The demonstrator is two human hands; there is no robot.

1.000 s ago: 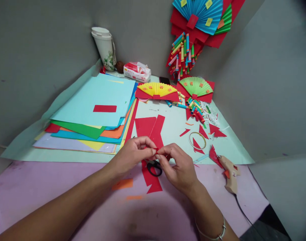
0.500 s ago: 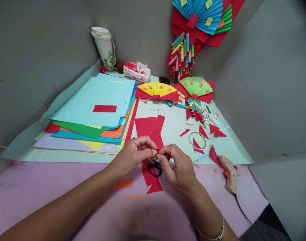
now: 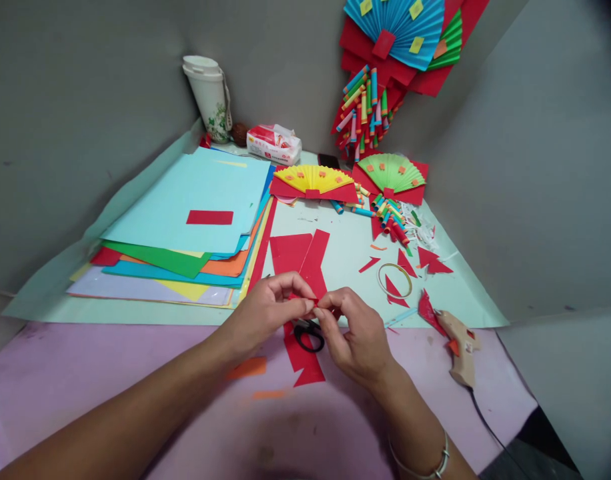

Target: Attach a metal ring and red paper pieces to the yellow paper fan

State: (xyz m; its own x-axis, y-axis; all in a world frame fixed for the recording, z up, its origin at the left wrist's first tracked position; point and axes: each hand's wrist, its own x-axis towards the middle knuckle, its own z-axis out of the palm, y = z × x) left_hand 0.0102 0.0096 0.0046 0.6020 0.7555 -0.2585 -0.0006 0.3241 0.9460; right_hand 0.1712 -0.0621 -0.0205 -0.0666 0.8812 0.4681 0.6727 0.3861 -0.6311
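Thumb and fingers of my left hand pinch a small piece of red paper, mostly hidden by the fingertips. My right hand pinches the same piece from the other side, its fingertips almost touching the left ones. Beneath the hands lie black-handled scissors, their blades largely covered. Red paper sheets spread out behind the hands, and a notched red paper strip lies in front of them.
A stack of coloured paper lies left. A glue gun with its cord and a tape roll are at right. Folded yellow and green paper fans stand behind. A cup and tissue pack are at the back.
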